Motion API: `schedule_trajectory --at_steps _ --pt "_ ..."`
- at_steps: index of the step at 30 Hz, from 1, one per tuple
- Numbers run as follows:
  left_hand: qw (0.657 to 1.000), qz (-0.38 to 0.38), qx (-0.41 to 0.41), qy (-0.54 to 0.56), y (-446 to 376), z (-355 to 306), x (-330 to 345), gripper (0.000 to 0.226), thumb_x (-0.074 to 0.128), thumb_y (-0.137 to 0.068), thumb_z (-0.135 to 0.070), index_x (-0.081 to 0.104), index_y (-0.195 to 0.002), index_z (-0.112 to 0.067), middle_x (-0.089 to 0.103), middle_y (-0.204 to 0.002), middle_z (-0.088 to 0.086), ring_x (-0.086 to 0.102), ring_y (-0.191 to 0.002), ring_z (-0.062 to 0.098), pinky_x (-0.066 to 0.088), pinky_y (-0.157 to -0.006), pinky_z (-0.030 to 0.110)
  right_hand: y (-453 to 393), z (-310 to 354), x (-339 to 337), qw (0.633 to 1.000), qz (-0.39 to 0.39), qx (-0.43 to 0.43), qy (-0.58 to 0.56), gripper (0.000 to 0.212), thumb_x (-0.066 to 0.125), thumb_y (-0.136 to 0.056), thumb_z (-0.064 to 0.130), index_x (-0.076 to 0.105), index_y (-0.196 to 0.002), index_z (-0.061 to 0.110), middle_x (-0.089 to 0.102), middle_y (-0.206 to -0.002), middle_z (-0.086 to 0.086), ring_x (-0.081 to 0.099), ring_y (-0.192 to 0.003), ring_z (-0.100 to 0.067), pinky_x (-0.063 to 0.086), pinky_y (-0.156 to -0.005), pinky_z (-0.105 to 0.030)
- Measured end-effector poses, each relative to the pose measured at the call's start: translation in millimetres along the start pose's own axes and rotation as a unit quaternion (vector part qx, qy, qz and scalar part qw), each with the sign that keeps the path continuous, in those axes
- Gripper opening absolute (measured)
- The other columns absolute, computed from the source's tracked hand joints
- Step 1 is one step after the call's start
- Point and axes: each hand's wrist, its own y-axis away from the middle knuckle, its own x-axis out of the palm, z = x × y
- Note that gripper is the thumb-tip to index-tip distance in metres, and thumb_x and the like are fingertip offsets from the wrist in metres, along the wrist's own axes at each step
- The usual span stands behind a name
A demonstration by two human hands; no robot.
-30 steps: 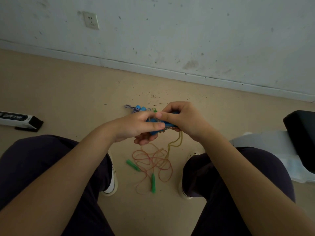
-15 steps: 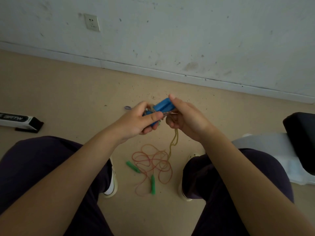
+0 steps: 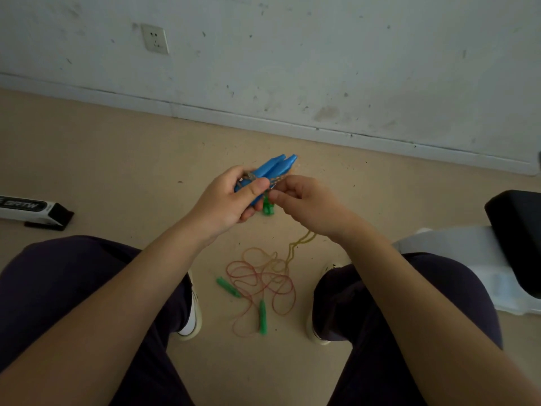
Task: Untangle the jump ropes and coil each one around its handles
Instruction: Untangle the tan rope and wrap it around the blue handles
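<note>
Two blue handles (image 3: 276,167) lie side by side, pointing up and to the right, gripped by my left hand (image 3: 231,200), thumb over the cord wound round them. My right hand (image 3: 304,205) pinches that yellowish cord (image 3: 301,241), which drops from under it to the floor. On the floor between my feet lies a loose tangle of red-orange rope (image 3: 263,282) with two green handles (image 3: 262,316). Something green (image 3: 268,208) shows just below my hands; what it is stays unclear.
A black and white box (image 3: 32,208) lies on the floor at the left. A black seat (image 3: 518,230) over a white base (image 3: 456,253) stands at the right. My white shoes (image 3: 191,317) flank the tangle. The wall's skirting runs across behind.
The blue handles have risen and tipped further up to the right. My right hand has slid from their tips down to the cord beside my left thumb.
</note>
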Motion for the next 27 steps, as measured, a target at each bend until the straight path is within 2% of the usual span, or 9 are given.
schedule_trajectory --at_steps 4,11,16,23,27 --pt "1.000 0.017 0.015 0.017 0 -2 -1 0.015 0.056 -0.100 -0.022 0.061 -0.112 -0.013 0.057 -0.067 0.005 0.042 -0.043 0.008 0.032 -0.042 0.017 1 1 2 1.000 -0.013 -0.023 0.006 0.024 0.058 -0.098 0.024 0.059 -0.074 0.022 0.042 -0.042 0.019 0.036 -0.042 -0.001 0.029 -0.047 -0.012" --pt "0.995 0.074 0.003 0.066 0 -4 -9 0.045 0.060 -0.086 -0.038 0.056 -0.122 -0.011 0.057 -0.070 0.007 0.042 -0.045 0.009 0.031 -0.042 0.018 3 2 4 0.998 -0.013 -0.038 -0.054 0.026 0.059 -0.097 0.022 0.060 -0.071 0.021 0.041 -0.042 0.018 0.034 -0.042 -0.001 0.028 -0.047 -0.013" --pt "0.997 0.055 0.008 0.061 0 -2 -6 0.014 0.053 -0.101 -0.023 0.059 -0.107 -0.011 0.055 -0.070 0.008 0.040 -0.045 0.010 0.030 -0.040 0.018 5 7 3 0.995 0.016 -0.024 -0.100 0.026 0.054 -0.100 0.025 0.061 -0.076 0.017 0.048 -0.044 0.019 0.043 -0.042 0.002 0.033 -0.045 -0.010" --pt "0.999 0.034 0.031 -0.003 4 -4 -1 0.023 0.053 -0.103 -0.023 0.052 -0.120 -0.007 0.056 -0.071 0.007 0.043 -0.048 0.010 0.033 -0.043 0.018 2 6 11 0.994 -0.038 -0.015 -0.097 0.034 0.054 -0.100 0.024 0.055 -0.066 0.023 0.046 -0.042 0.021 0.043 -0.042 0.003 0.032 -0.047 -0.009" --pt "0.998 0.018 0.052 -0.024 4 -6 0 0.023 0.051 -0.103 -0.021 0.051 -0.120 -0.006 0.054 -0.069 0.010 0.041 -0.043 0.011 0.031 -0.041 0.019 0 6 14 0.995 -0.055 -0.018 -0.086 0.042 0.056 -0.098 0.031 0.056 -0.056 0.029 0.041 -0.043 0.018 0.037 -0.044 0.000 0.030 -0.047 -0.012"
